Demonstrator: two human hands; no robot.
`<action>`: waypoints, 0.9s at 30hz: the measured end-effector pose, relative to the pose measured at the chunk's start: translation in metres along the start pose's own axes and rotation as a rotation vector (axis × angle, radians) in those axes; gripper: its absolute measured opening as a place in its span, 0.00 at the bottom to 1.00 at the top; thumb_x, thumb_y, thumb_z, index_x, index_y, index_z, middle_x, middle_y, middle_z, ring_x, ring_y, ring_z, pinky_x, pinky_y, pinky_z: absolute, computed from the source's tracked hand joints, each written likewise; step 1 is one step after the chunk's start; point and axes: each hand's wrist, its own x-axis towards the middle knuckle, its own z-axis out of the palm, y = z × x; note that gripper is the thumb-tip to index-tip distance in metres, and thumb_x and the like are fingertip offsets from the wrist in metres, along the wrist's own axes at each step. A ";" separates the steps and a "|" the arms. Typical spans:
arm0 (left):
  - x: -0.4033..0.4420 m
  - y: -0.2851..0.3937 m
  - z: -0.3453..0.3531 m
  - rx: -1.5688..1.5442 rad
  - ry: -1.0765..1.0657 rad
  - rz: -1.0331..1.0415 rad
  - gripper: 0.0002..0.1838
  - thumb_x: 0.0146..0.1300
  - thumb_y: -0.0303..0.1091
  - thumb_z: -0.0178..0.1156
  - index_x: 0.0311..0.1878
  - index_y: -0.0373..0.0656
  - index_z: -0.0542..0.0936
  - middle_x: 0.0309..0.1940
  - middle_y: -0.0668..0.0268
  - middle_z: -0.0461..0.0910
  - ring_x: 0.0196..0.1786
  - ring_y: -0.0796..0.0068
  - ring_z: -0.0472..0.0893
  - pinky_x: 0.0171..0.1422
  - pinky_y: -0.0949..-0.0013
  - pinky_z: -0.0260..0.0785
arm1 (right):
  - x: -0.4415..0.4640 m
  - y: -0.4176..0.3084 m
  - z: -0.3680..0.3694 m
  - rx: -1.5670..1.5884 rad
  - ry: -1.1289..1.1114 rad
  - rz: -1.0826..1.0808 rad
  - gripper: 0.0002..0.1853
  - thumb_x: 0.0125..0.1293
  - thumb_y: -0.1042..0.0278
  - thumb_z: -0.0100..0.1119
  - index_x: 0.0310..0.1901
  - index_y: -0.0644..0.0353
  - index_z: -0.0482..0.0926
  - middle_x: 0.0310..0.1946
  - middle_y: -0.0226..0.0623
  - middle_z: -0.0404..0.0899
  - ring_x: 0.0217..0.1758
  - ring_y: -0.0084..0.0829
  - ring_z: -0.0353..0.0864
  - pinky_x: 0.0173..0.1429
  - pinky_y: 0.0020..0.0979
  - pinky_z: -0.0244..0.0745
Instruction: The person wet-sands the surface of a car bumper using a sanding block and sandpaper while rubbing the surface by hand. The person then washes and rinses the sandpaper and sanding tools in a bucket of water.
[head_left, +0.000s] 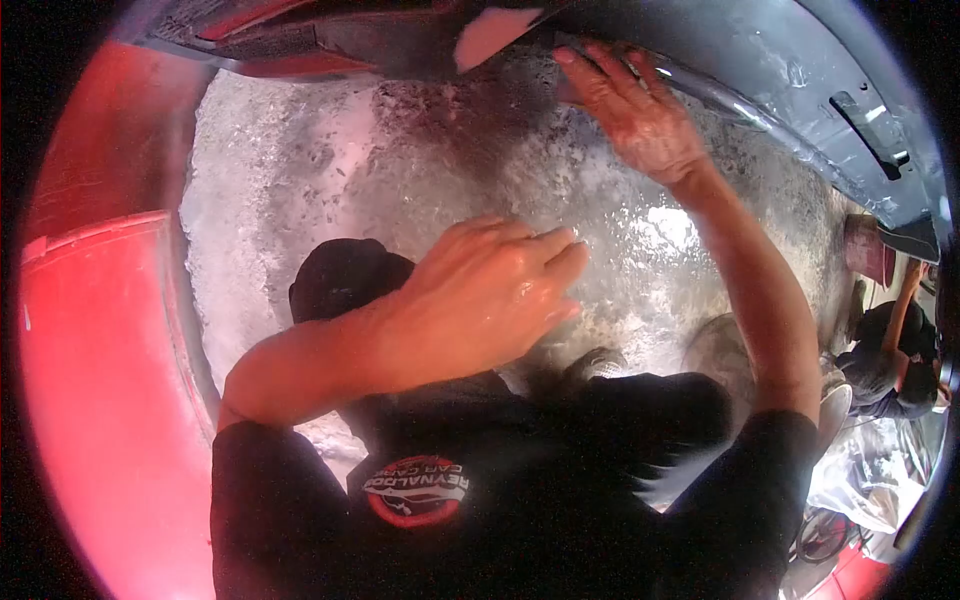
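Note:
My right hand (640,115) reaches up to the lower edge of a grey car body panel (800,75), its fingers stretched out and a little apart. A flat grey piece (568,93) shows beside the fingertips; I cannot tell whether it belongs to the panel or lies under the hand. My left hand (490,285) hangs in front of my body, over the floor. Its fingers are curled closed, and whatever may be inside them is hidden. Both hands look wet.
Red painted panels (95,390) stand on the left. Below is a wet, blotchy grey floor (280,150). A dark part (350,45) crosses the top. Another person (890,350) in dark clothes is at the far right, above clear plastic sheeting (865,475).

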 end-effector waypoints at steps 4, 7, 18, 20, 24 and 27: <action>-0.009 -0.003 -0.001 -0.029 0.092 0.011 0.24 0.64 0.40 0.71 0.58 0.35 0.81 0.57 0.51 0.85 0.53 0.54 0.87 0.58 0.55 0.80 | -0.045 0.033 0.002 -0.076 -0.043 -0.032 0.29 0.70 0.57 0.59 0.73 0.47 0.77 0.83 0.21 0.62 0.83 0.26 0.62 0.85 0.42 0.59; -0.006 -0.005 -0.004 -0.010 0.048 -0.004 0.24 0.64 0.40 0.71 0.58 0.36 0.81 0.57 0.52 0.85 0.52 0.54 0.87 0.58 0.55 0.80 | -0.020 0.010 0.011 -0.098 0.010 0.017 0.27 0.70 0.56 0.59 0.71 0.46 0.79 0.83 0.21 0.62 0.83 0.26 0.63 0.86 0.43 0.56; -0.012 -0.011 -0.009 -0.022 0.108 -0.040 0.24 0.66 0.42 0.70 0.61 0.38 0.82 0.61 0.52 0.84 0.60 0.54 0.85 0.66 0.55 0.78 | -0.039 0.028 0.009 0.027 -0.034 -0.001 0.31 0.69 0.62 0.60 0.74 0.53 0.74 0.82 0.22 0.63 0.83 0.33 0.63 0.86 0.48 0.58; 0.002 -0.020 -0.009 0.002 0.168 -0.014 0.25 0.66 0.43 0.70 0.61 0.39 0.83 0.62 0.52 0.84 0.62 0.52 0.84 0.68 0.54 0.77 | 0.009 -0.004 0.003 0.059 -0.043 0.031 0.30 0.71 0.65 0.57 0.75 0.53 0.73 0.82 0.25 0.63 0.83 0.32 0.62 0.85 0.48 0.59; 0.022 -0.033 -0.015 0.281 0.290 0.066 0.27 0.65 0.41 0.70 0.65 0.40 0.82 0.66 0.52 0.81 0.69 0.52 0.79 0.74 0.53 0.73 | 0.018 -0.021 0.005 0.252 0.066 0.094 0.30 0.71 0.68 0.56 0.75 0.55 0.72 0.82 0.27 0.62 0.84 0.35 0.60 0.86 0.51 0.58; 0.038 -0.049 -0.010 0.552 0.278 0.120 0.30 0.64 0.40 0.69 0.68 0.39 0.79 0.71 0.53 0.76 0.75 0.54 0.74 0.79 0.52 0.67 | -0.048 0.012 -0.006 0.135 -0.090 0.136 0.32 0.72 0.65 0.55 0.77 0.57 0.68 0.82 0.31 0.63 0.83 0.36 0.64 0.86 0.48 0.57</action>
